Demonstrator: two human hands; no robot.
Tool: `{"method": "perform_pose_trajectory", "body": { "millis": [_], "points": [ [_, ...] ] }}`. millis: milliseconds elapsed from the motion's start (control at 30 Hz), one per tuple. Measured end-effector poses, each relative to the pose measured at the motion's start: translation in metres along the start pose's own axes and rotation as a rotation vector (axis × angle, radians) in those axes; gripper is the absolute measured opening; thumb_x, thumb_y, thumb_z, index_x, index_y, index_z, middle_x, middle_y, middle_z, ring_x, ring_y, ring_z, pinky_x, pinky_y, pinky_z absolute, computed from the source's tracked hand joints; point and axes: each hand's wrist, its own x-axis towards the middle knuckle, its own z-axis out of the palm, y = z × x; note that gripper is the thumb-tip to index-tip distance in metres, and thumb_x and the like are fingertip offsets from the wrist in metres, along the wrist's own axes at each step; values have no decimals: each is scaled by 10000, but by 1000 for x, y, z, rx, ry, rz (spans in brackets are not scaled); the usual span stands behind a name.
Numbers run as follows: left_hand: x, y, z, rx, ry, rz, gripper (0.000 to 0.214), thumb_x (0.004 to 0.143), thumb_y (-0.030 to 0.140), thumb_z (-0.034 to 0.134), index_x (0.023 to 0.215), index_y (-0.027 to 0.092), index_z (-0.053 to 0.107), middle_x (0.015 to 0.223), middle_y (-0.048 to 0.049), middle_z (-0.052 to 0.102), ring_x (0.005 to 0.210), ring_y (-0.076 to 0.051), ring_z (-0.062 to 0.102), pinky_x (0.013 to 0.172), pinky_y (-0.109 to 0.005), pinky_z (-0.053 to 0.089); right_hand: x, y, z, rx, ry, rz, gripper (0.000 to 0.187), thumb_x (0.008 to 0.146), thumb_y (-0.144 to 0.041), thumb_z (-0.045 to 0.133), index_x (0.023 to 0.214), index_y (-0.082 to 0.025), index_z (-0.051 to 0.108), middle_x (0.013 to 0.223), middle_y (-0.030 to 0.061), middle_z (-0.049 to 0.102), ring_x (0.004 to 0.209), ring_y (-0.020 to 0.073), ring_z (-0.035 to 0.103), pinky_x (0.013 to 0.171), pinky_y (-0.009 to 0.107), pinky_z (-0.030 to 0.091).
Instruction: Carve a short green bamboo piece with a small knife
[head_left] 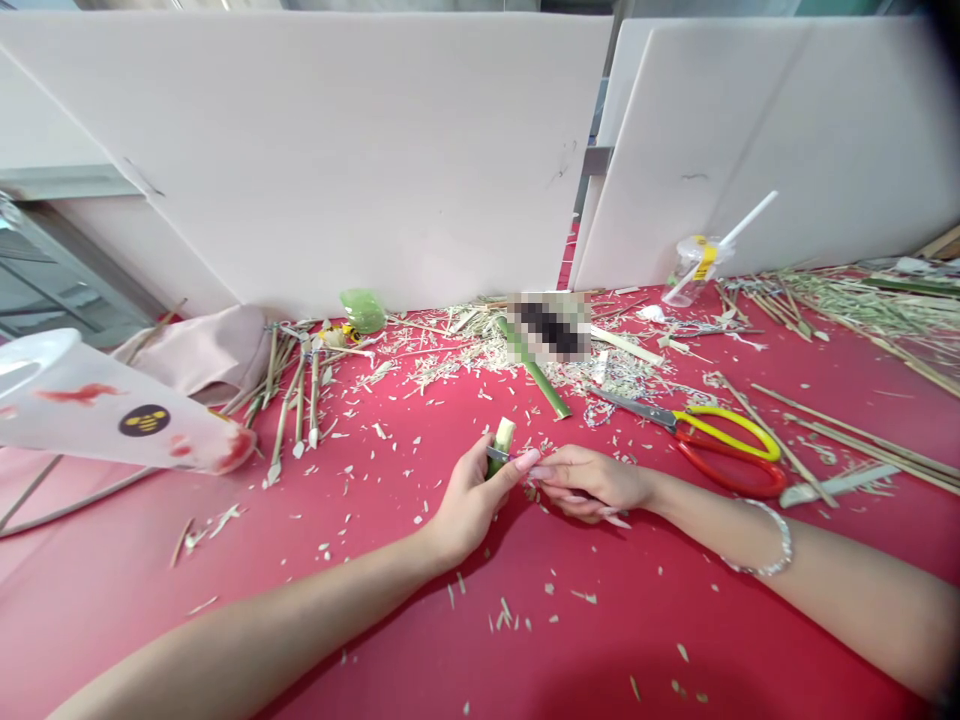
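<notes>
My left hand (471,497) is wrapped round a short green bamboo piece (503,437) whose pale cut end points up. My right hand (589,482) is closed on a small knife; its blade (497,455) lies across the bamboo just under the cut end. Both hands hover low over the red table cover (390,560), near its middle. A beaded bracelet (772,540) circles my right wrist.
Scissors with yellow and red handles (720,445) lie to the right. A longer green bamboo stick (536,372), shavings and thin sticks (296,400) litter the far side. White foam boards (337,150) wall the back. A white paper cone (112,410) lies at the left, a plastic cup (694,265) at the back right.
</notes>
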Motion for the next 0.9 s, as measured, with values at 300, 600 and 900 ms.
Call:
{"method": "perform_pose_trajectory", "body": {
  "millis": [300, 600, 900],
  "points": [
    [-2, 1, -1, 19, 28, 2, 457, 774, 462, 745, 728, 207, 368, 525, 119, 282, 415, -31, 250, 421, -211, 177, -1, 4, 6, -101, 109, -80, 433, 992, -442, 449, 644, -186, 421, 375, -111, 356, 294, 45, 274, 353, 174, 284],
    [1, -4, -3, 91, 97, 23, 466, 777, 485, 727, 693, 205, 364, 516, 110, 278, 441, -42, 252, 436, -218, 188, 0, 8, 10, -134, 185, -109, 434, 992, -455, 442, 648, -190, 421, 372, -110, 348, 303, 53, 283, 358, 185, 278],
    [1, -1, 0, 116, 132, 19, 468, 772, 529, 708, 685, 207, 380, 514, 100, 299, 462, -62, 267, 457, -234, 203, 1, 2, 10, -27, 129, -80, 436, 958, -501, 477, 656, -194, 410, 383, -108, 364, 291, 47, 257, 334, 174, 266]
  ]
}}
